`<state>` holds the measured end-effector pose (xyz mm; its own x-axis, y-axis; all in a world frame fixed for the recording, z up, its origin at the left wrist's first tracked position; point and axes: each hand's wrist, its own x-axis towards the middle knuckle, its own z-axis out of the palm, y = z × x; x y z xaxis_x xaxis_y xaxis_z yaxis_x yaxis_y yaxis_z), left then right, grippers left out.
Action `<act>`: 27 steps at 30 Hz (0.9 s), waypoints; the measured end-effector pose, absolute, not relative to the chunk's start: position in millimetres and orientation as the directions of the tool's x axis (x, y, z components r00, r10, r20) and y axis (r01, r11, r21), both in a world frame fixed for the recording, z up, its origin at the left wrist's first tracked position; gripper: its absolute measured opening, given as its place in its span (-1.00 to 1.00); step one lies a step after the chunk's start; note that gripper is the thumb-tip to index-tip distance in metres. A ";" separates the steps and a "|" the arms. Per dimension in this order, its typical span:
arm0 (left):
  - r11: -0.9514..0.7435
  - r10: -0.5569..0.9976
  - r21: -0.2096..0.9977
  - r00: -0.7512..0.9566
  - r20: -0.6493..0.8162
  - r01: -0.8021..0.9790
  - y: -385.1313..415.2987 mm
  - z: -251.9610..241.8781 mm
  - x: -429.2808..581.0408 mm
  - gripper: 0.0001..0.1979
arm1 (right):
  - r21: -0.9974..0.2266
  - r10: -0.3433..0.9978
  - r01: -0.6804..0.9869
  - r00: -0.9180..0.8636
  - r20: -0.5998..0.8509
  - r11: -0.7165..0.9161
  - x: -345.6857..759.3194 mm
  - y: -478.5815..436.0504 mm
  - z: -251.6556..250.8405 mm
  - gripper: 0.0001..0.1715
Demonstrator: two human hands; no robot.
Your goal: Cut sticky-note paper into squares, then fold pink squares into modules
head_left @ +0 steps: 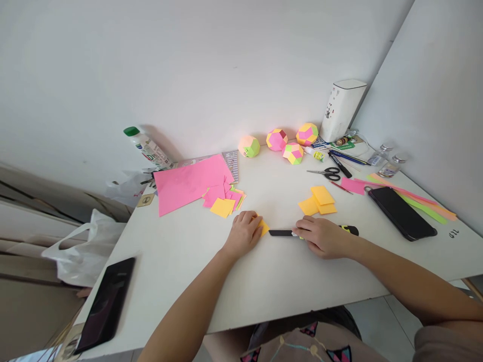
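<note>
My left hand (pixel 244 232) rests on the white table (pixel 181 251) with its fingers curled over a small yellow paper square (pixel 263 228), pinning it down. My right hand (pixel 320 235) lies closed over a black utility knife (pixel 281 233); the blade end points left toward the yellow square, and the knife's black and yellow tail (pixel 350 230) sticks out to the right. Just behind my right hand lies a small stack of yellow paper squares (pixel 319 200).
A large pink sheet (pixel 186 182) with loose pink and yellow squares (pixel 223 201) lies back left. Several coloured paper balls (pixel 277 139), scissors (pixel 326 173), pens, a white box (pixel 341 110) and small bottles stand at the back. Phones lie at right (pixel 402 213) and front left (pixel 105 304).
</note>
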<state>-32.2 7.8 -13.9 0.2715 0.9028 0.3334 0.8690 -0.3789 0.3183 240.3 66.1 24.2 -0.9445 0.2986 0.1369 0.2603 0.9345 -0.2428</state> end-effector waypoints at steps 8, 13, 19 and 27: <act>-0.385 0.898 0.285 0.285 0.334 0.878 2.4 -9.2 -19.3 -0.77 | -0.203 0.311 0.288 -0.946 0.092 0.936 236.3 57.6 27.1 -0.51; -0.409 0.895 0.294 0.317 0.313 0.864 -3.8 -5.2 -8.2 -0.78 | -0.204 0.348 0.333 -0.936 0.046 0.921 234.3 50.0 29.6 -0.52; -0.407 0.898 0.308 0.315 0.307 0.860 -5.6 -4.8 -5.0 -0.79 | -0.185 0.370 0.358 -0.929 0.032 0.915 231.0 43.8 28.3 -0.54; -0.400 0.904 0.280 0.326 0.276 0.873 -6.0 -4.1 -5.7 -0.78 | -0.142 0.402 0.397 -0.916 0.004 0.907 231.8 40.4 32.1 -0.57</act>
<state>-5.7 -6.0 -4.1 0.3259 0.9041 0.2765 0.8728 -0.4001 0.2795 231.8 40.4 32.1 -0.9158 0.4017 0.0044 0.3971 0.9068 -0.1415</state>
